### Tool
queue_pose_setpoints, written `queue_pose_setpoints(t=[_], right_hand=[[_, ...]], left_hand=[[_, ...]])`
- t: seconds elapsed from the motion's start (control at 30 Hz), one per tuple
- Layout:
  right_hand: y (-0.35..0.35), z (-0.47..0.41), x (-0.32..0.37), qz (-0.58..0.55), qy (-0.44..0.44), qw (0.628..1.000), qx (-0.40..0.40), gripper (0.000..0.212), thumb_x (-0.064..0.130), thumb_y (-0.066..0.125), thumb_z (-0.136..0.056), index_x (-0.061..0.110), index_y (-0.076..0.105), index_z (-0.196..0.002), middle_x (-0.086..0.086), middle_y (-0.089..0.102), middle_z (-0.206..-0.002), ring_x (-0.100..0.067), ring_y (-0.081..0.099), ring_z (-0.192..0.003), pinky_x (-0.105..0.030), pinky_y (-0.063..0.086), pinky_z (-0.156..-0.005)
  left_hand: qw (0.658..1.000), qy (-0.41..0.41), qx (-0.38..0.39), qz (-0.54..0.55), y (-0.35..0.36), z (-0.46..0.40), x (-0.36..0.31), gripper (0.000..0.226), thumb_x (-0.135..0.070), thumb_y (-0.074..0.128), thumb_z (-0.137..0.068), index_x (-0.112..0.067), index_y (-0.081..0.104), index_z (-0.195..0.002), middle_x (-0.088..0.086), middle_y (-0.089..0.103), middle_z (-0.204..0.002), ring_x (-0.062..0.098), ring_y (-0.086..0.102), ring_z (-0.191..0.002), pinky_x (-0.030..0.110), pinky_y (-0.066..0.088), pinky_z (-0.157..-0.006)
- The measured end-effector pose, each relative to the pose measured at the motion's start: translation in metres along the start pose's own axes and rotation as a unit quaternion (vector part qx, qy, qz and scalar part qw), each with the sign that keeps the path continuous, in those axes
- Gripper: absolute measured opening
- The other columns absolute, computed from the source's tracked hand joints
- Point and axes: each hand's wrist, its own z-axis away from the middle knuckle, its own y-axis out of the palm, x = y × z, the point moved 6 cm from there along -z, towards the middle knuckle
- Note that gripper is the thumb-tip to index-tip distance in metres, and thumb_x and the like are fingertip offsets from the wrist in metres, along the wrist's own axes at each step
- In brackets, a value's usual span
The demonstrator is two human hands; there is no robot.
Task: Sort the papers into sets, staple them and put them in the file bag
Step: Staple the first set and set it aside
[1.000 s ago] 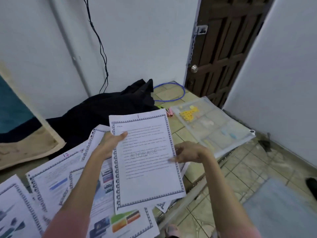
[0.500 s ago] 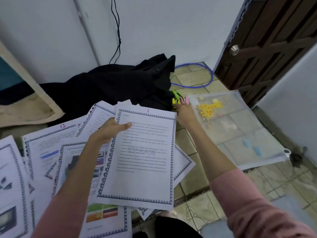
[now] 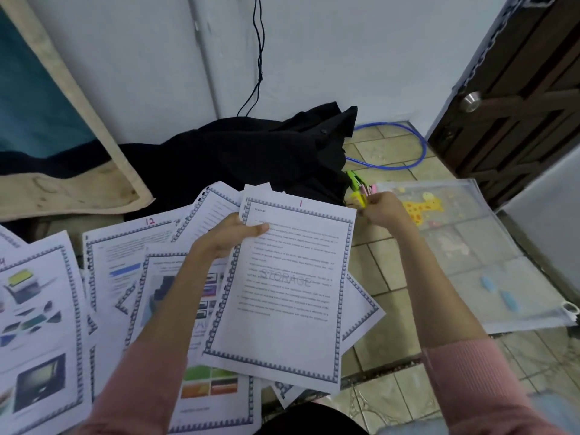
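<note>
My left hand (image 3: 230, 235) grips a set of white papers (image 3: 288, 287) by its upper left edge; the top sheet has a blue border, a faint "STORAGE" watermark and a red "1". My right hand (image 3: 381, 208) is curled around small yellow, green and pink items (image 3: 359, 191) on the floor beside the set's top right corner; what exactly they are is too small to tell. Several more bordered printed sheets (image 3: 47, 309) lie spread on the floor at the left. The transparent file bag (image 3: 477, 262) with a yellow giraffe print lies flat at the right.
A black garment (image 3: 251, 152) is heaped against the white wall behind the papers. A blue cable loop (image 3: 405, 152) lies near the dark wooden door (image 3: 518, 98). A framed board (image 3: 56, 158) leans at the left. The floor is tiled.
My right hand left the paper set, reached forward to the coloured items by the file bag and curled around them. My left hand kept holding the set. The view tilted downward.
</note>
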Motion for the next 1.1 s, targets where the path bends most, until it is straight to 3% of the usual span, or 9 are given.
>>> queue_pose_setpoints(t=[0.07, 0.13, 0.23, 0.3, 0.37, 0.43, 0.5, 0.7, 1.1], right_hand=[[-0.010, 0.011, 0.009, -0.191, 0.038, 0.980, 0.032, 0.013, 0.008, 0.053, -0.088, 0.002, 0.057, -0.099, -0.011, 0.057, -0.093, -0.024, 0.056, -0.089, -0.032, 0.050, -0.069], [-0.020, 0.026, 0.030, -0.416, 0.040, 0.906, 0.066, 0.012, 0.004, 0.041, -0.090, 0.006, 0.053, -0.088, -0.010, 0.052, -0.090, -0.022, 0.053, -0.078, -0.027, 0.044, -0.063], [-0.021, 0.049, 0.075, -0.530, -0.006, 0.830, 0.173, 0.022, 0.025, 0.037, -0.093, 0.013, 0.051, -0.081, -0.001, 0.045, -0.073, -0.013, 0.042, -0.056, -0.023, 0.029, -0.053], [-0.015, 0.055, 0.097, -0.438, -0.063, 0.877, 0.185, 0.038, 0.047, 0.032, -0.096, 0.018, 0.055, -0.088, 0.004, 0.048, -0.074, -0.010, 0.041, -0.056, -0.022, 0.030, -0.053], [-0.009, 0.058, 0.116, -0.211, -0.175, 0.954, 0.120, 0.031, 0.046, 0.037, -0.097, 0.022, 0.057, -0.098, 0.005, 0.051, -0.089, -0.010, 0.047, -0.073, -0.026, 0.038, -0.068], [0.003, 0.060, 0.130, 0.041, -0.285, 0.954, 0.081, 0.029, 0.041, 0.050, -0.093, 0.021, 0.057, -0.114, 0.000, 0.049, -0.107, -0.016, 0.048, -0.101, -0.035, 0.038, -0.093], [0.018, 0.065, 0.134, 0.149, -0.313, 0.931, 0.116, 0.038, 0.041, 0.058, -0.089, 0.022, 0.056, -0.122, 0.001, 0.048, -0.112, -0.022, 0.042, -0.117, -0.045, 0.033, -0.105], [0.026, 0.079, 0.148, 0.095, -0.339, 0.922, 0.162, 0.027, 0.037, 0.063, -0.086, 0.023, 0.060, -0.109, 0.020, 0.052, -0.088, -0.012, 0.053, -0.093, -0.051, 0.038, -0.100], [0.021, 0.080, 0.149, 0.086, -0.356, 0.918, 0.148, 0.022, 0.039, 0.059, -0.089, 0.025, 0.061, -0.106, 0.022, 0.051, -0.083, -0.008, 0.050, -0.085, -0.052, 0.037, -0.100]], left_hand=[[1.000, 0.005, 0.006, 0.000, 0.001, 0.000, -0.002, 0.012, -0.016, 0.061, -0.089, -0.020, 0.064, -0.099, -0.008, 0.071, -0.092, 0.010, 0.068, -0.088, 0.023, 0.056, -0.072], [1.000, 0.011, 0.017, -0.003, 0.005, 0.002, -0.005, 0.013, -0.016, 0.061, -0.089, -0.020, 0.064, -0.101, -0.008, 0.071, -0.093, 0.008, 0.068, -0.086, 0.021, 0.057, -0.070], [0.999, 0.025, 0.032, -0.018, 0.012, 0.006, -0.012, 0.018, -0.016, 0.060, -0.089, -0.019, 0.062, -0.106, -0.006, 0.069, -0.100, 0.010, 0.066, -0.093, 0.024, 0.055, -0.078], [0.998, 0.036, 0.042, -0.023, 0.015, 0.006, -0.014, 0.025, -0.017, 0.061, -0.089, -0.019, 0.060, -0.114, -0.004, 0.067, -0.108, 0.015, 0.064, -0.103, 0.032, 0.051, -0.090], [0.998, 0.041, 0.049, -0.026, 0.018, 0.007, -0.017, 0.024, -0.019, 0.062, -0.088, -0.021, 0.061, -0.112, -0.004, 0.068, -0.110, 0.016, 0.063, -0.106, 0.035, 0.048, -0.094], [0.997, 0.052, 0.051, -0.028, 0.021, 0.008, -0.020, 0.017, -0.019, 0.062, -0.088, -0.025, 0.063, -0.104, -0.006, 0.069, -0.105, 0.013, 0.064, -0.101, 0.033, 0.049, -0.092], [0.996, 0.062, 0.048, -0.030, 0.025, 0.008, -0.024, 0.015, -0.017, 0.063, -0.088, -0.024, 0.063, -0.101, -0.003, 0.070, -0.104, 0.014, 0.066, -0.099, 0.034, 0.051, -0.090], [0.993, 0.085, 0.055, -0.052, 0.035, 0.010, -0.034, 0.015, -0.015, 0.062, -0.088, -0.019, 0.062, -0.103, 0.003, 0.070, -0.103, 0.016, 0.068, -0.095, 0.028, 0.055, -0.081], [0.993, 0.074, 0.067, -0.063, 0.043, 0.009, -0.038, 0.012, -0.016, 0.061, -0.089, -0.016, 0.062, -0.101, -0.005, 0.070, -0.091, 0.006, 0.068, -0.079, 0.015, 0.054, -0.064]])
